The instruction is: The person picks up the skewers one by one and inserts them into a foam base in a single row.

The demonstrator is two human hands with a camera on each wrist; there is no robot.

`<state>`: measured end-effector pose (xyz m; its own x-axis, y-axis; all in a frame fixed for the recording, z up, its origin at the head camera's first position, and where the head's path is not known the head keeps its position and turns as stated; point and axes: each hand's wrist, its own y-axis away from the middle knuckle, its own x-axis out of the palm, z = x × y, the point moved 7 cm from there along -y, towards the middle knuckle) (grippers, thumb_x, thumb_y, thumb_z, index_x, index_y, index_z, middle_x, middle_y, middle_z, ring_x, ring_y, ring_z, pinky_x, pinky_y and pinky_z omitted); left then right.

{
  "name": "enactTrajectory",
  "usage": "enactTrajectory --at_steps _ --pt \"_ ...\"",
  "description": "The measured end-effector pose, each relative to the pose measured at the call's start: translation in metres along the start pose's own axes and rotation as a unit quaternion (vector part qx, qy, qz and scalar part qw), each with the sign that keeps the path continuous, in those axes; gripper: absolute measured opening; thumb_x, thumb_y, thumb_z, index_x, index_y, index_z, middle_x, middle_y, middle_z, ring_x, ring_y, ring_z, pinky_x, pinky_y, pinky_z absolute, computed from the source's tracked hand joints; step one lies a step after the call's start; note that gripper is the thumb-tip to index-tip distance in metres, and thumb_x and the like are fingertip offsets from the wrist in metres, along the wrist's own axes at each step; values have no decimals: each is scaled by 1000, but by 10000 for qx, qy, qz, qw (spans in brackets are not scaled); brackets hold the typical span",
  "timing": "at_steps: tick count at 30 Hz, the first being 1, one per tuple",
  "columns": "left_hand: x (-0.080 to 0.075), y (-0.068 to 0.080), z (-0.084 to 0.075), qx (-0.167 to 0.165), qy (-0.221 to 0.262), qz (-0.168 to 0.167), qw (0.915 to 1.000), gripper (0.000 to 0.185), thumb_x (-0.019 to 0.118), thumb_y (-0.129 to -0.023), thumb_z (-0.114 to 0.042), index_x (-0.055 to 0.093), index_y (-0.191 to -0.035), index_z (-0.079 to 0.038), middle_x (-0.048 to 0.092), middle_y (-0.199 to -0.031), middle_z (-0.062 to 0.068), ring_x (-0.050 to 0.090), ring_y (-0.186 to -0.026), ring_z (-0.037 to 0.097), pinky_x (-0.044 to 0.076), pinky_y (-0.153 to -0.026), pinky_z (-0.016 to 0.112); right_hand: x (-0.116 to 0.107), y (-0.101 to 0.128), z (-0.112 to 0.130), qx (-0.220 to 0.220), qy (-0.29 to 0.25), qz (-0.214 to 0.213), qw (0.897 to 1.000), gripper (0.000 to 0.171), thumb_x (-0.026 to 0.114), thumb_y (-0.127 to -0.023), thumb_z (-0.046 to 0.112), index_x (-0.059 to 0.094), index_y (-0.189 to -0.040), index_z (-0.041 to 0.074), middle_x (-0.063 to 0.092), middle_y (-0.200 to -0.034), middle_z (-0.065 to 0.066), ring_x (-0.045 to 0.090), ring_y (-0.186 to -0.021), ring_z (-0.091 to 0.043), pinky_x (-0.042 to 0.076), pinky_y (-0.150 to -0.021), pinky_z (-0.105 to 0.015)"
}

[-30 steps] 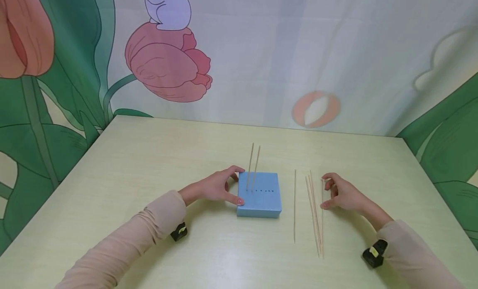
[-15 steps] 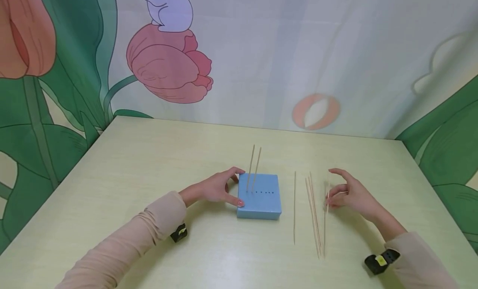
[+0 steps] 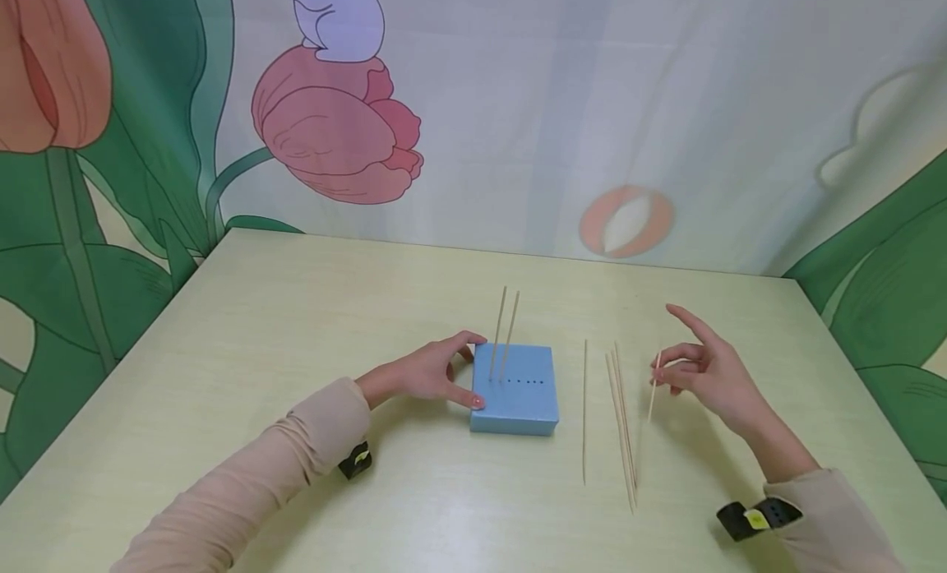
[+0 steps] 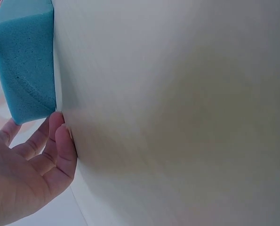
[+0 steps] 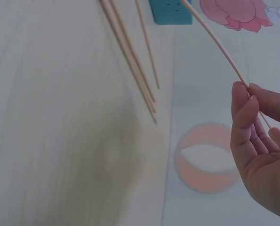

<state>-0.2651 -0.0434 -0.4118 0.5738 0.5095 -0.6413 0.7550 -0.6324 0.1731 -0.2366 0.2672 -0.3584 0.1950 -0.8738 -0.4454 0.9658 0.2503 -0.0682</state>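
A blue foam block (image 3: 518,410) lies on the table with a row of small holes across its top. Two thin wooden sticks (image 3: 497,330) stand upright in the holes at the row's left end. My left hand (image 3: 423,369) holds the block at its left side, thumb near the front corner and index finger at the back corner. In the left wrist view, fingertips rest right at the block's lower edge (image 4: 29,70). To the right, my right hand (image 3: 713,384) pinches another wooden stick (image 5: 217,42) between thumb and fingers, raised over the table and slanting, index finger extended in the head view.
Right of the block, one loose stick (image 3: 585,417) lies by itself. Beside it is a small group of several sticks (image 3: 621,425), close together. A printed curtain (image 3: 503,129) hangs behind the table's (image 3: 333,293) back edge.
My right hand has picked a stick up off the table and moved up and to the right, the stick tilting as its index finger straightens. My left hand stays on the block.
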Motion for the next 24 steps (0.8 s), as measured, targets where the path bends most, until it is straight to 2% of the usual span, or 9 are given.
enactTrajectory --at_steps 7,10,14,17,24 --pt "1 -1 3 -19 -27 -9 10000 82 78 -72 -31 30 -136 -15 46 -121 11 49 -74 19 41 -69 28 1 2 19 -475 -194 -101 9986 81 60 -84 -6 17 -146 21 63 -84 -3 63 -70 -17 48 -57 -25" --pt "1 -1 5 -30 -45 -19 10000 82 78 -72 -32 30 -137 -15 46 -121 10 49 -75 19 41 -70 28 3 2 25 -526 -220 -188 9982 75 61 -83 -7 23 -144 14 64 -84 1 64 -71 -15 48 -57 -24" --pt "1 -1 4 -36 -71 -24 10000 83 78 -71 -33 30 -137 -15 46 -121 10 49 -74 19 40 -70 28 5 4 33 -575 -131 -314 9978 48 61 -82 -7 45 -125 6 64 -85 2 64 -73 -11 48 -57 -23" --pt "1 -1 3 -35 -74 -38 10000 83 78 -71 -33 30 -137 -15 46 -121 11 49 -74 19 40 -70 28 7 6 41 -656 -122 -383 9970 34 62 -82 -7 54 -111 7 64 -85 1 65 -72 -11 48 -57 -24" --pt "1 -2 4 -46 -77 -42 10000 84 78 -71 -34 30 -137 -15 47 -121 10 49 -75 19 40 -70 29 11 8 60 -883 -26 -623 9941 29 65 -80 -5 56 -107 -2 63 -84 0 63 -71 -13 49 -58 -23"
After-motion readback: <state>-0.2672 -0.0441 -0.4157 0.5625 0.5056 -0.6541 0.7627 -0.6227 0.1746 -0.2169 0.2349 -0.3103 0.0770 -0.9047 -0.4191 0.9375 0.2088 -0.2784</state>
